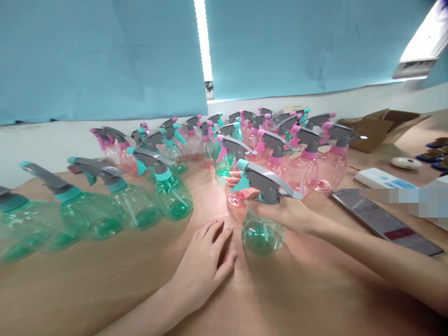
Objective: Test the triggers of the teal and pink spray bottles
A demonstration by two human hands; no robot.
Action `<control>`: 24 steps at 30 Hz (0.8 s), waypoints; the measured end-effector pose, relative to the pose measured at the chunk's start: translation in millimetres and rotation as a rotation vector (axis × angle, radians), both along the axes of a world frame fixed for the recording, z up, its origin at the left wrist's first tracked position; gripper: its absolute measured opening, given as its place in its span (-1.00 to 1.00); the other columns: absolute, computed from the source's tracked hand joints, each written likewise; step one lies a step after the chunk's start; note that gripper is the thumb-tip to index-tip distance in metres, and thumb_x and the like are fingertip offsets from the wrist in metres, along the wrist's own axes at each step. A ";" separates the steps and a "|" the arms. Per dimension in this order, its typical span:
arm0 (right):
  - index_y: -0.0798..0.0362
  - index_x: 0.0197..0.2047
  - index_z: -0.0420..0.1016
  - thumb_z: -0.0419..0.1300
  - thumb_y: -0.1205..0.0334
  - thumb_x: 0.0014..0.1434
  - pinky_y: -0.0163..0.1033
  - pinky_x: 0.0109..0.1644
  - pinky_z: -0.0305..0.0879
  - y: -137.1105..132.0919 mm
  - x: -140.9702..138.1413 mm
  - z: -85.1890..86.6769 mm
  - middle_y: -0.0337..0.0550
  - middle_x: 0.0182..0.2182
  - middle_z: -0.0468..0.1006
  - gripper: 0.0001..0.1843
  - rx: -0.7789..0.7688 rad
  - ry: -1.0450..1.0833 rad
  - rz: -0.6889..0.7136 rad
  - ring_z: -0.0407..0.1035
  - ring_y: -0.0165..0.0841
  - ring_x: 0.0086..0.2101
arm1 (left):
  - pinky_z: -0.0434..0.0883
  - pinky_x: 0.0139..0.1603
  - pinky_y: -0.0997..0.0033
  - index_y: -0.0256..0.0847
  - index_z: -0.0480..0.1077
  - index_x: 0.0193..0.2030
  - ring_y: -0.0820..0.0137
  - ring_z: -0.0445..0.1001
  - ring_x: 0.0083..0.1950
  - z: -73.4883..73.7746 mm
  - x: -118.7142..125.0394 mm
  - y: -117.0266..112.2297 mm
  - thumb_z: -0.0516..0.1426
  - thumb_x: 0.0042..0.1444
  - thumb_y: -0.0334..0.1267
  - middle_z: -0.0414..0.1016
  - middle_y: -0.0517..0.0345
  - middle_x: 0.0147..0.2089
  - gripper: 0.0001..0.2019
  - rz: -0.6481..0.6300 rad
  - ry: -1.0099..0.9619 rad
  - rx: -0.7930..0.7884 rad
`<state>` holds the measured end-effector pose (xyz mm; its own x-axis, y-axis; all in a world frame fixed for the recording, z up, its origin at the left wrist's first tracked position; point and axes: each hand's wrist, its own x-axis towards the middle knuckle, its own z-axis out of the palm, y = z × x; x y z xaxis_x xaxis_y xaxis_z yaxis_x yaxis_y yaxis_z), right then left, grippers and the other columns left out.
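A clear green spray bottle (pixel 263 233) with a grey and turquoise trigger head stands upright in front of me. My right hand (pixel 280 212) reaches in from the right and grips it at the neck, thumb on the near side, with some fingers showing behind the trigger. My left hand (pixel 206 254) lies palm down on the wooden table, fingers spread, just left of that bottle and holding nothing. Beyond it stands another green spray bottle (pixel 173 198). Pink spray bottles (pixel 301 172) stand close behind my right hand.
Several green bottles (pixel 135 205) line the left side, and mixed pink and green ones crowd the back by the wall. On the right lie a phone (pixel 381 221), a white power strip (pixel 385 182), a white mouse (pixel 406 163) and an open cardboard box (pixel 374 130).
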<state>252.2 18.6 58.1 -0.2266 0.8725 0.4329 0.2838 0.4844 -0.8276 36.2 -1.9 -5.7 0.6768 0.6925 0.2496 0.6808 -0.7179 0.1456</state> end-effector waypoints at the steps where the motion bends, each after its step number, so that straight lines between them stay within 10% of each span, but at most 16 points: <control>1: -0.03 -0.14 0.53 0.14 0.35 0.00 -0.21 -0.28 0.38 -0.3 -0.1 0.7 -0.25 -0.42 0.53 -0.67 0.003 0.005 0.001 0.40 -0.35 -0.42 | 0.29 0.17 -0.09 -0.27 0.27 0.20 0.00 0.22 0.26 0.3 0.0 -0.2 0.03 0.26 -0.22 0.29 -0.17 0.23 -0.61 0.000 -0.003 0.000; 9: 0.01 -0.44 0.36 0.10 0.40 -0.07 -0.29 -0.31 0.36 -1.7 -0.8 4.0 -0.28 -0.39 0.49 -0.89 -0.045 0.056 0.057 0.38 -0.42 -0.41 | 0.29 0.17 -0.11 -0.26 0.26 0.21 0.00 0.21 0.27 0.0 -0.8 -0.5 0.03 0.27 -0.22 0.28 -0.16 0.25 -0.61 0.003 0.005 -0.005; 24: 0.02 -0.25 0.44 0.09 0.40 -0.09 -0.24 -0.20 0.46 -4.7 -2.6 9.1 -0.20 -0.20 0.55 -0.71 -0.070 0.123 0.130 0.47 -0.37 -0.31 | 0.29 0.17 -0.09 -0.28 0.27 0.19 0.00 0.22 0.26 0.3 0.1 -0.1 0.03 0.26 -0.22 0.29 -0.17 0.24 -0.61 0.002 0.001 -0.011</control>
